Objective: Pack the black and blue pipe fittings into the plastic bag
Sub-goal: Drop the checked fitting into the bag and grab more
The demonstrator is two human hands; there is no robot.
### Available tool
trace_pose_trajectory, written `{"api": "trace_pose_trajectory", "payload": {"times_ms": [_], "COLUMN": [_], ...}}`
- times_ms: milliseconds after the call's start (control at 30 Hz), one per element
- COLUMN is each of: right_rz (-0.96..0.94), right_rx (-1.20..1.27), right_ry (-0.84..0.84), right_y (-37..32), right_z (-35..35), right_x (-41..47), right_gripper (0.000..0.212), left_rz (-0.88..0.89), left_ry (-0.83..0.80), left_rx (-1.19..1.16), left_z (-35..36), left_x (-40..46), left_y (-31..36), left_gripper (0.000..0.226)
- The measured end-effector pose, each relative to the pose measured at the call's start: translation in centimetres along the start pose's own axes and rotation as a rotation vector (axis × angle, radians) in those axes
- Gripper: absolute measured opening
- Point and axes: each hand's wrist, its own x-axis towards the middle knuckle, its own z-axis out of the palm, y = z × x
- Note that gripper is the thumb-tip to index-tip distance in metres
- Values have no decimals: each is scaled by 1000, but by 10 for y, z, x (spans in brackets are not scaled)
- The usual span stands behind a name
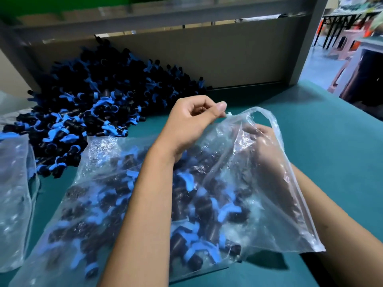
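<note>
A clear plastic bag [248, 183] lies on the green table, holding several black and blue pipe fittings [203, 206]. My left hand [192, 121] pinches the bag's top edge between thumb and fingers near its white zip strip. My right hand [261, 139] is behind the bag's film, seen through it, its fingers curled on the bag's mouth. A large heap of loose black and blue fittings [99, 104] lies at the back left, against a board.
A second clear bag [14, 193] with fittings lies at the left edge. The green table [331, 152] runs to the right. A grey shelf frame [306, 38] and a beige board stand behind. Stools and tables show beyond, at the far right.
</note>
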Motion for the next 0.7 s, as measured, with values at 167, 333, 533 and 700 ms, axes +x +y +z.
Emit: {"api": "trace_pose_trajectory", "payload": {"times_ms": [167,333,533,700], "right_rz": [24,-253,-180,-243], "right_rx": [289,248,-342,-700], "right_ry": [371,233,-398,-568], "right_y": [-31,-89,-115,-101], "right_z": [-33,-14,89,176], "right_x": [4,-2,20,48], "right_gripper": [3,16,11,13], "left_rz": [-120,-350,-615,-840], "left_ry": [257,682,645,496], "left_rx": [64,298,601,596], "left_z": [-32,-77,-112,-119], "left_x": [1,-3,-19,-27], "left_y": [-20,-54,-77,-79], "left_gripper": [34,32,21,37]}}
